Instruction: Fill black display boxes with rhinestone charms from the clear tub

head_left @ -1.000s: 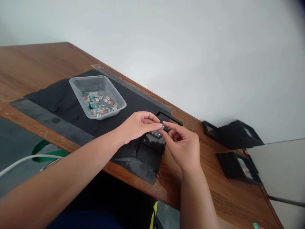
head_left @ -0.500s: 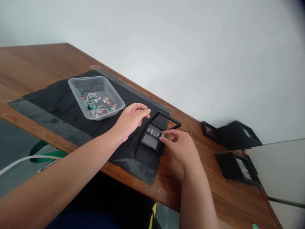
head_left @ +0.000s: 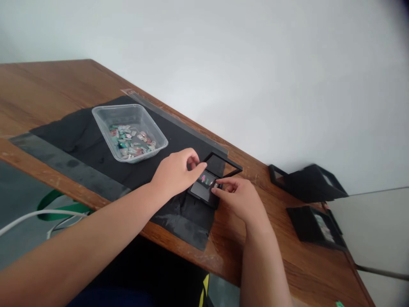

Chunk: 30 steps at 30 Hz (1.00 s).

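Note:
A small black display case lies open on the black mat, its lid tipped back. Several small coloured stones sit in a row inside it. My left hand rests at the case's left side, fingers curled, fingertips touching the case near the stones. My right hand is at the case's right edge, thumb and forefinger pinched on a small pale stone at the end of the row.
A clear plastic tray with several coloured stones stands on the mat to the left. Other black display cases lie on the wooden table at the right. A white wall runs along the table's far edge.
Both hands met above the case a second ago, passing a stone. The right hand lowered it to the row. The left hand lifted away, then came back down to the case.

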Available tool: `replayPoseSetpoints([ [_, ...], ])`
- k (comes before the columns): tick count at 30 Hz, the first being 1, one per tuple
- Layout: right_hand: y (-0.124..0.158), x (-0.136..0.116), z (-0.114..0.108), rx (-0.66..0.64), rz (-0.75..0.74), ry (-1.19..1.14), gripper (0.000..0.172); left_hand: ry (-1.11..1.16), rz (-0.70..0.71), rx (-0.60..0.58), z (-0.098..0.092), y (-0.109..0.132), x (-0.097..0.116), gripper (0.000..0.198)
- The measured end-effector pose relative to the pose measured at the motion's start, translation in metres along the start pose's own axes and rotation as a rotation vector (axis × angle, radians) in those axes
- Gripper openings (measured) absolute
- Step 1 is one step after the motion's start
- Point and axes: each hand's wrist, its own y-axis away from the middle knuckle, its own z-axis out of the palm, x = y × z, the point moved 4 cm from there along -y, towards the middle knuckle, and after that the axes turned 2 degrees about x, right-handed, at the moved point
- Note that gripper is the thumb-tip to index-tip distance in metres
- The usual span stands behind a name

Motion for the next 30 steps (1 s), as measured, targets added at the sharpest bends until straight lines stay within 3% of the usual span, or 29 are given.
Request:
replayPoseSetpoints([
  [4,0.0007,-0.0014,-0.0012,-0.013,0.005,-0.003,0.033,-0.122,-0.014,-0.132,0.0047,0.0021,-0.0012,0.031],
  [9,0.0012,-0.0031,-0.0007,-0.009,-0.015,-0.017,0.033,-0.172,0.024,-0.174,0.0068,0.001,-0.0036,0.019],
  [15,0.0014,-0.0025,-0.0005,0.013,-0.044,0.015,0.025,-0.223,0.097,-0.257,0.0072,0.0009,-0.0021,0.028],
  [21,-0.0001,-0.0009,-0.0009,0.026,-0.049,0.061,0.023,-0.239,0.119,-0.263,0.0079,0.0005,-0.0031,0.036],
  [30,-0.0019,-0.0003,-0.0002,0.022,-0.052,0.054,0.02,-0.213,0.105,-0.284,0.0085,-0.001,-0.0037,0.028],
])
